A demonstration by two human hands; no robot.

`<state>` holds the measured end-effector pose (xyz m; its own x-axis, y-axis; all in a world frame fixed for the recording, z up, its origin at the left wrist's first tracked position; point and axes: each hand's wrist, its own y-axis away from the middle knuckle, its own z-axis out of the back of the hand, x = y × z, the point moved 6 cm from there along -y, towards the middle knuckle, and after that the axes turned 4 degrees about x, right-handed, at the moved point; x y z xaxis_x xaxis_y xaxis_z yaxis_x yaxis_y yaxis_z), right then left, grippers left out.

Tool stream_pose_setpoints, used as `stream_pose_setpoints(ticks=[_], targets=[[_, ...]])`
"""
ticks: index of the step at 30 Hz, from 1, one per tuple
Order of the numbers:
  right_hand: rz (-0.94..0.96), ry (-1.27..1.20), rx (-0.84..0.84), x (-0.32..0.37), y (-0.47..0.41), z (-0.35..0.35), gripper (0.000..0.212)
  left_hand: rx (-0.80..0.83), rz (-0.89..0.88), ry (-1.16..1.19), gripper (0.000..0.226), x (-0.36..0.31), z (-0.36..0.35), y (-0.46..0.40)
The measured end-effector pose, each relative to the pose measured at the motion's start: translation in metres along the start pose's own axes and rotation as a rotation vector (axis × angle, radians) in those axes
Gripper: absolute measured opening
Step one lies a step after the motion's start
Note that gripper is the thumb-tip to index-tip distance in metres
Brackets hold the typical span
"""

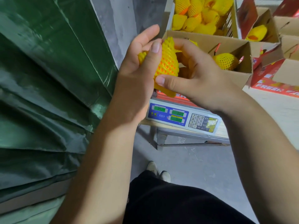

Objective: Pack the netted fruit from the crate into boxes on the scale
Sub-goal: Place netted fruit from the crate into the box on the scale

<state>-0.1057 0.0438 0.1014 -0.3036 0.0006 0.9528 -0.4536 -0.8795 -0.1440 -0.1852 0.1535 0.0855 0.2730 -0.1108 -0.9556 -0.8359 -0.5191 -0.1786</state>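
Both bare forearms reach up from the bottom edge of the view. Between the two hands, above the scale (pixel 182 118): one netted fruit (pixel 167 65), yellow foam net with orange showing through the mesh.

Left hand (pixel 137 68) cups the fruit from its left side, thumb laid along the net, the other fingers straighter and fanned behind. Right hand (pixel 194 76) grips it from the right, thumb pressed against the lower part, fingers curled over the far side.

Fruit's long axis runs roughly up and down in the view, tilted slightly; the net's pointed end is uppermost, its loose lower end hangs just above the scale's front edge.

Scale sits on a counter (pixel 194 138), green displays lit, keypad to the right. On the scale, an open box (pixel 233 44) with at least one netted fruit inside, just beyond the hands.

Farther back: a crate (pixel 233 25) heaped with netted fruit. To the right, more boxes (pixel 267 31) with red print, one holding a single fruit. Green sheeting (pixel 48 78) fills the left.
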Motion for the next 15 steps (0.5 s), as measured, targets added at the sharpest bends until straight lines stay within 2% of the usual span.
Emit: stream_pose_setpoints(ticks=[4,7,8,11,15], targets=[[0.007,0.017,-0.051,-0.004,0.005,-0.003,0.066,0.0,0.044,-0.026,0.036,0.007,-0.008,0.004],[-0.076,0.037,-0.136,-0.013,0.013,-0.001,0.059,-0.039,0.161,-0.006,0.056,0.019,-0.011,0.008],[-0.09,0.062,-0.194,-0.013,0.015,0.005,0.056,-0.036,0.198,0.02,0.058,0.025,-0.01,0.008],[-0.028,0.204,-0.458,0.0,0.015,0.053,0.048,-0.044,0.293,0.025,0.041,0.036,-0.008,0.006],[0.137,0.516,-0.8,0.022,0.007,0.122,0.055,-0.138,0.377,0.007,0.025,0.042,-0.004,0.004]])
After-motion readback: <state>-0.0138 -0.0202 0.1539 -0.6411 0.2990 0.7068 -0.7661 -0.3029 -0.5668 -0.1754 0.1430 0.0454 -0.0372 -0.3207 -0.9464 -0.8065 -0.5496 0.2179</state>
